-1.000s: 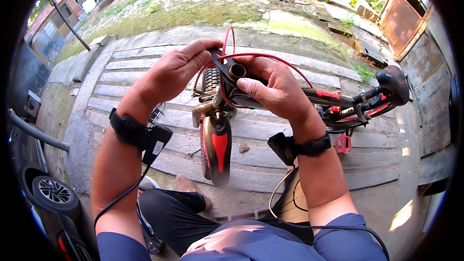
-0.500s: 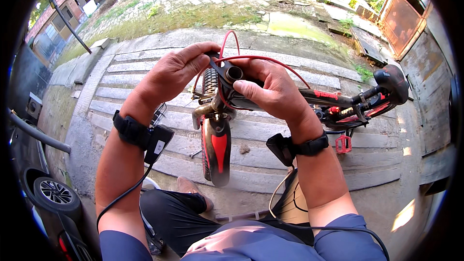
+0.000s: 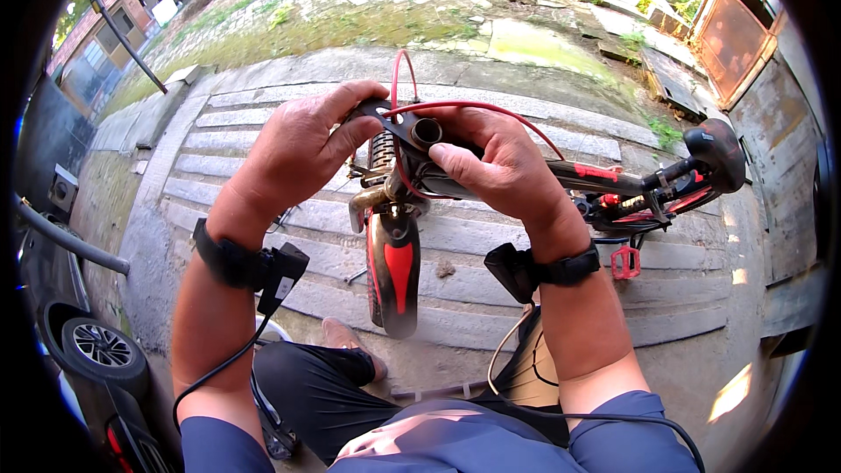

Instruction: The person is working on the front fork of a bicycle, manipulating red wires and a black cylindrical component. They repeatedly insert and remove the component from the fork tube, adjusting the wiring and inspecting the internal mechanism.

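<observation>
A bicycle (image 3: 583, 173) stands before me, its front mudguard (image 3: 394, 267), black with a red patch, toward me. At its front end an open-topped metal steering tube (image 3: 427, 131) points up, with a dark flat bracket (image 3: 399, 126) around or against it. My left hand (image 3: 293, 140) is closed, pinching the bracket's left end between thumb and fingers. Closed around the tube's right side is my right hand (image 3: 504, 162), its thumb near the rim; some of its fingers are hidden. A red cable (image 3: 521, 123) loops over the bracket and runs back along the frame.
The black saddle (image 3: 717, 155) and a red pedal (image 3: 625, 263) lie to the right. Stone slabs (image 3: 289, 166) form the ground. A parked car (image 3: 96, 359) is at the lower left, a rusty metal door (image 3: 734, 35) at the upper right. Cables trail from both wrist straps.
My left hand has shifted slightly left, uncovering more of the bracket's end. The red cable loop has tilted a little left. My right hand stays about where it was.
</observation>
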`<state>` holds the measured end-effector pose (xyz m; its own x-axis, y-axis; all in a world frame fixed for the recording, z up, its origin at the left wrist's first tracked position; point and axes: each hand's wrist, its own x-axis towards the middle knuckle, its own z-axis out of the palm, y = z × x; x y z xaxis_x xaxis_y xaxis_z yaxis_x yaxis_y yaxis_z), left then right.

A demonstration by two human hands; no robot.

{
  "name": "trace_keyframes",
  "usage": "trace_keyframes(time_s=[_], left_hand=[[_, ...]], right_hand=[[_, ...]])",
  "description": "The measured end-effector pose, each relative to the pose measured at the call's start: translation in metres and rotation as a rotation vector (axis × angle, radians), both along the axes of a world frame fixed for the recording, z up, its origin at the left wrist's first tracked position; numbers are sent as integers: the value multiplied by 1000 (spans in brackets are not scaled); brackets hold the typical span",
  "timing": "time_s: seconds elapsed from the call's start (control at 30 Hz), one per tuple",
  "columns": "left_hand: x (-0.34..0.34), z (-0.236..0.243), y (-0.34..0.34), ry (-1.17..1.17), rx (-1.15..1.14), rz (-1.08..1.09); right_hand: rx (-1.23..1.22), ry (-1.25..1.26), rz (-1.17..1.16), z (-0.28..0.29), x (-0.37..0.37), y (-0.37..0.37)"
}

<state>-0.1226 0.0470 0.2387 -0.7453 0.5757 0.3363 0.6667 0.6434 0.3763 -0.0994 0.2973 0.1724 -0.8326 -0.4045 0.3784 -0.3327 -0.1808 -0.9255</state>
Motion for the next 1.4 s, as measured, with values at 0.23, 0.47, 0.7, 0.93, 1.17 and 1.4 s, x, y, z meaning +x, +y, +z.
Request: trace_keyframes(time_s=[0.23,0.47,0.7,0.93,1.17,1.4], left_hand=[[-1,8,3,25,-45,-12],[1,-3,2,20,26,3],[-3,-1,2,-50,8,22],[-22,-2,-1,-226,116,-115],[-52,-21,-2,-531,378,-290],[-65,-32,7,-666,509,-331]], right_hand=[[70,79,-61,2,-1,0],[39,48,-44,2,-1,-1],[48,54,-55,1,0,-1],[56,58,-70,4,2,-2],[28,147,-108,-5,-4,-7],[27,65,-107,-2,-1,-6]])
